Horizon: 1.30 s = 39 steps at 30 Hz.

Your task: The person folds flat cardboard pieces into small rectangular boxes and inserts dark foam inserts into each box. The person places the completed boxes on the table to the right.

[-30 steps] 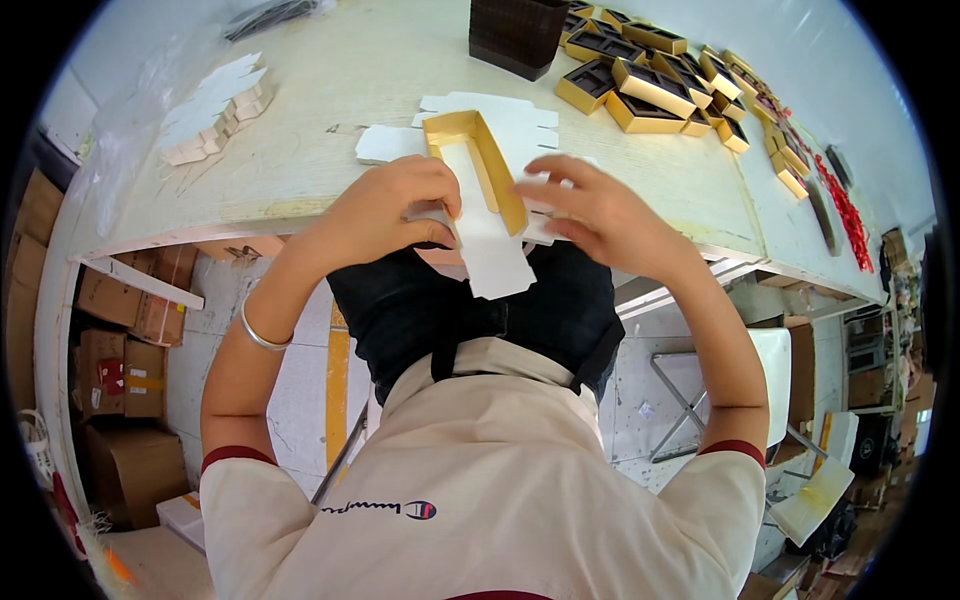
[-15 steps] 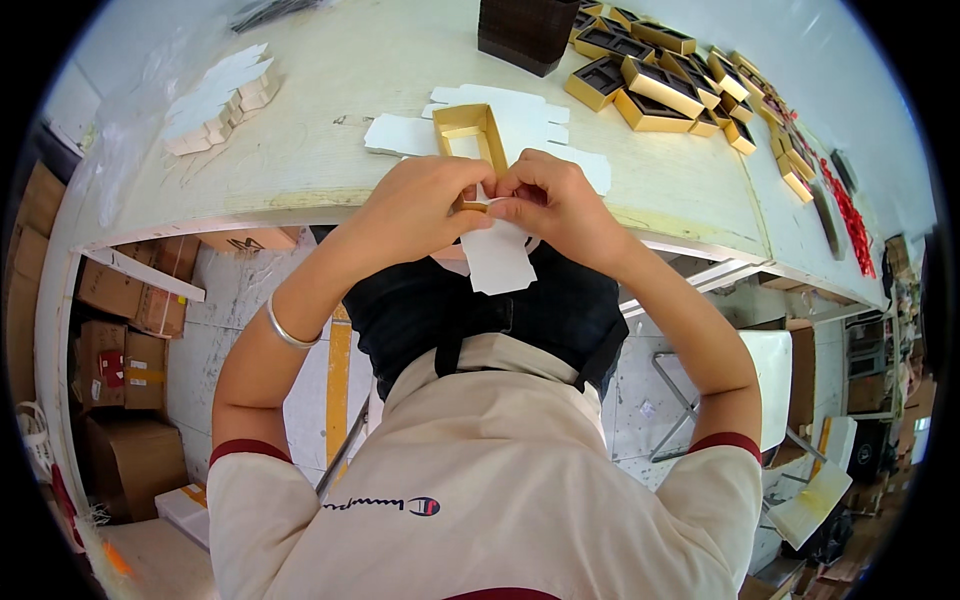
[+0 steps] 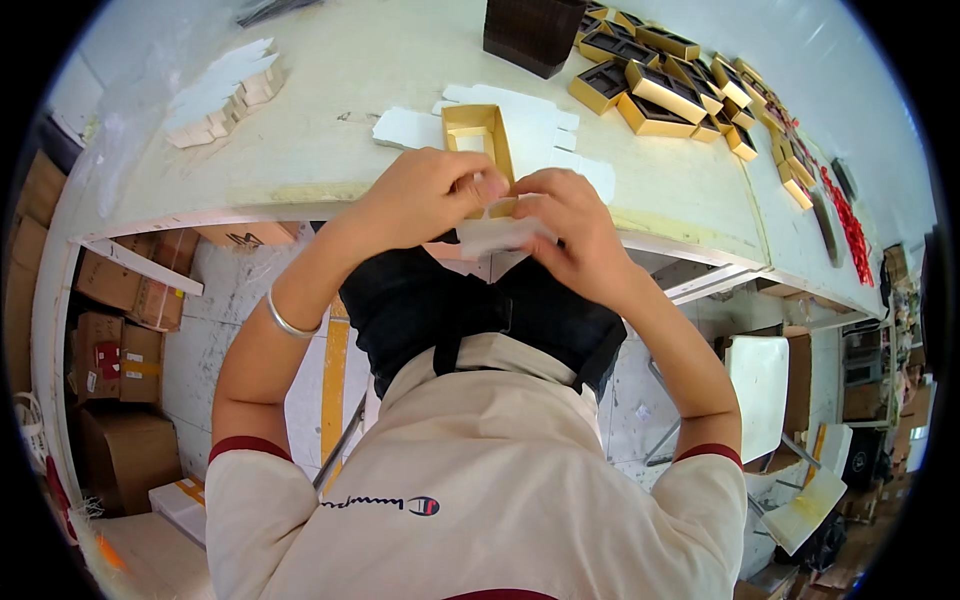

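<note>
A gold cardboard box (image 3: 505, 150), open at the top and pale inside, lies at the table's near edge. Its near end carries a white flap (image 3: 488, 238), smeared by motion. My left hand (image 3: 435, 195) has curled fingers pinching the near left side of the box. At the near right corner, my right hand (image 3: 575, 225) bends its fingers against the box, with its thumb lower, beside the flap. The fingers partly hide the near end. Flat white card blanks (image 3: 540, 122) lie under and behind the box.
Several gold boxes with dark inserts (image 3: 655, 115) are heaped at the far right, beyond a dark brown stack (image 3: 530, 38). A pile of white folded card (image 3: 222, 95) stands at the left. Red strands (image 3: 848, 225) lie near the right edge. Cartons (image 3: 130, 355) sit below the table.
The white flap, which hung down flat, has swung up toward the box and is blurred. My right thumb has dropped lower and apart from my left hand.
</note>
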{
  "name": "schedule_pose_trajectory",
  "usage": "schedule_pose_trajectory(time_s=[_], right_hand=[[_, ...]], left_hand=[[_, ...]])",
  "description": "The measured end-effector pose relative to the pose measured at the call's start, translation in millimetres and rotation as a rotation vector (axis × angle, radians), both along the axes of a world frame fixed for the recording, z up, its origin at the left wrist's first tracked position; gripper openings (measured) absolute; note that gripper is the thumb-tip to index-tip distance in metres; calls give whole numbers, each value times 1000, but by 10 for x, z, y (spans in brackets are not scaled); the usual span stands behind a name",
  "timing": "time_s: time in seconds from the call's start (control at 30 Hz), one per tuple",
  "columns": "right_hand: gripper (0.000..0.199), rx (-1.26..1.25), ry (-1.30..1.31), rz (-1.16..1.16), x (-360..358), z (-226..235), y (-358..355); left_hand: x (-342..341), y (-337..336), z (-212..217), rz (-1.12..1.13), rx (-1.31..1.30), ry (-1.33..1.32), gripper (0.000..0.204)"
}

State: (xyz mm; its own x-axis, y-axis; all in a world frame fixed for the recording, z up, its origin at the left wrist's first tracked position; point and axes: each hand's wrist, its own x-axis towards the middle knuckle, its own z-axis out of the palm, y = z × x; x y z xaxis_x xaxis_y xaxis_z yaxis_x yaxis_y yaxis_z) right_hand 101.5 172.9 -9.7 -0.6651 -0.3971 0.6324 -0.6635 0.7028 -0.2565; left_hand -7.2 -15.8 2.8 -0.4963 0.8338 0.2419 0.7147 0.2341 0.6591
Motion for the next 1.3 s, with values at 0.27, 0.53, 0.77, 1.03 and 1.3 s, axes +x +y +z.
schedule_pose_trajectory(time_s=[0.27,0.53,0.77,1.03,1.3], right_hand=[[38,-815,-645,-49,-306,102,-182],[17,-136,22,-288,-227,37,-296],[13,142,55,-202,-276,-89,-214],[20,209,-821,76,-656,516,29],[24,631,-636,-313,-1499,476,-98]], left_hand=[[-69,-89,-46,-14,243,-418,45],[124,-2,-175,183,378,38,15],[230,-45,-273,201,278,438,12],[112,-49,-61,108,-7,288,14],[160,-23,60,98,-86,228,13]])
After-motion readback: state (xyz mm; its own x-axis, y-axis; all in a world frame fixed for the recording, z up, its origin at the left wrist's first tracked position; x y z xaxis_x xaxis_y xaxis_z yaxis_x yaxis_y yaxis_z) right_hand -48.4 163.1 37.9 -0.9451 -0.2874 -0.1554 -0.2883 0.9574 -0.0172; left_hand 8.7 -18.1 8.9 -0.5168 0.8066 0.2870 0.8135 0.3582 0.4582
